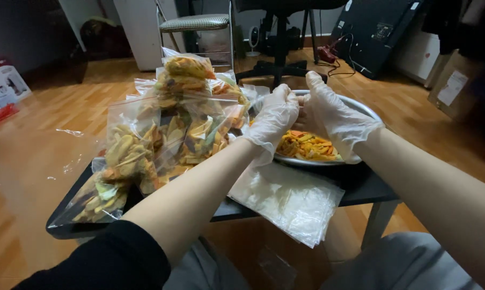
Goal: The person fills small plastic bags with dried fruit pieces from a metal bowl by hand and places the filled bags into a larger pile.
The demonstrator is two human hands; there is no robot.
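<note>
Both gloved hands met over the metal bowl (367, 110) at the far right of the bench (363, 185). The left hand (272, 118) and right hand (333, 115) touched, fingers curled; whether either grip held anything could not be told. Orange and yellow chips (307, 146) lay in the bowl. Filled bags (167, 134) were piled at left, empty bags (288, 198) near.

I have both arms stretched forward and angled inward so the wrists nearly meet. My left hand (273, 119), in a thin translucent glove, is curled into a loose fist with the knuckles up, its forearm bare below a dark pushed-up sleeve. My right hand (332, 119), gloved the same, presses against it, fingers bent and pinched together.
</note>
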